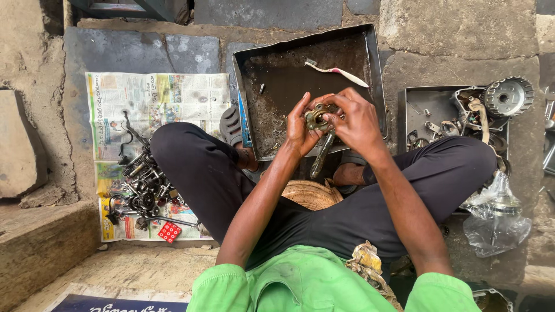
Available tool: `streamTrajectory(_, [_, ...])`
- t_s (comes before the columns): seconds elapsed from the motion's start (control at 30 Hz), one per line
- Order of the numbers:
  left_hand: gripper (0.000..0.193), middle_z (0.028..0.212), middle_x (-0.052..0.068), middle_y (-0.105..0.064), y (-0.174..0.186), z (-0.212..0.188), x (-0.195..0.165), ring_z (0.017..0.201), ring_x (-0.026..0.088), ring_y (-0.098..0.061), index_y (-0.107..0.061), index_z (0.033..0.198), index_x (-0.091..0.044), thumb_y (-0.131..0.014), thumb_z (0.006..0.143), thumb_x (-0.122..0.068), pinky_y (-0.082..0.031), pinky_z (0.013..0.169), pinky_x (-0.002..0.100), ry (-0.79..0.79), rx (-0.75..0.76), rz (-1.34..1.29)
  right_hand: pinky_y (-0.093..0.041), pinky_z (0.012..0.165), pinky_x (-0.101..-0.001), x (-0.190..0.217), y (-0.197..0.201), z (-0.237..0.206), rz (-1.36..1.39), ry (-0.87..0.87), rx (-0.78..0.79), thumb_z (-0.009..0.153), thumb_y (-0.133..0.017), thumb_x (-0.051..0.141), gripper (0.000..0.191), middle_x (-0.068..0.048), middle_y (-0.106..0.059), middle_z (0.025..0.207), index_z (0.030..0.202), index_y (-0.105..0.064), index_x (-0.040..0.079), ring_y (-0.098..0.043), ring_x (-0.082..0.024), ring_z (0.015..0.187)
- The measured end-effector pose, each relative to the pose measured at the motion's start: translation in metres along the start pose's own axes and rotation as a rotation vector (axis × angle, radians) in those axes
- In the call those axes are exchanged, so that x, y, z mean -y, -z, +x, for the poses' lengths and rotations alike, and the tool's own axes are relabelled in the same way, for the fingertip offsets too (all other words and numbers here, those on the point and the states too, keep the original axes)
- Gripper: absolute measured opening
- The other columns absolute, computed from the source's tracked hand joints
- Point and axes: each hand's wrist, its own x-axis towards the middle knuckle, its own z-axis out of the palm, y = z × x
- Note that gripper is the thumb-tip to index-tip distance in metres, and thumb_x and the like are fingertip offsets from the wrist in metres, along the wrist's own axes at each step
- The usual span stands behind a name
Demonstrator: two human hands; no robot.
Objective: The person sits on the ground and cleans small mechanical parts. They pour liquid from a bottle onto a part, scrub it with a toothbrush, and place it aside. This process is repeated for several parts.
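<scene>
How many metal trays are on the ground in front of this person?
2. A large dark tray sits straight ahead, with a toothbrush in it. A smaller tray lies to the right, holding engine parts. Others may be out of view.

A bright green shirt [300,283] filled the frame's bottom, black trousers [231,179] above it. At left, a multicoloured printed newspaper [173,98] carried a red white-dotted card [169,231]. Top centre, a dark grey tray [300,75] held a pink-and-white toothbrush [338,71].
</scene>
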Motion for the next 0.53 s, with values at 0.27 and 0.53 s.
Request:
streamTrajectory(0.27, [0.049, 0.11, 0.013, -0.072, 0.001, -0.001, 0.0, 0.097, 0.023, -0.073, -0.064, 0.123, -0.002, -0.046, 0.111, -0.046, -0.065, 0.085, 0.045, -0.019, -0.131, 0.192, -0.056, 0.075, -0.0368, -0.006, 0.002, 0.002, -0.007, 0.019, -0.011, 0.085, -0.083, 0.011, 0.032, -0.013, -0.067, 0.103, 0.115, -0.075, 0.004, -0.068, -0.021, 0.082])
streamTrajectory(0.53, [0.07, 0.103, 0.015, -0.075, -0.001, 0.005, -0.005, 0.092, 0.024, -0.075, -0.065, 0.122, 0.001, -0.045, 0.102, -0.063, -0.067, 0.077, 0.043, 0.06, -0.114, 0.28, -0.057, 0.074, -0.0358, -0.01, 0.006, 0.0, 0.032, -0.084, 0.032, 0.083, -0.083, 0.014, 0.033, -0.011, -0.069, 0.104, 0.115, -0.077, 0.009, -0.07, -0.021, 0.083])
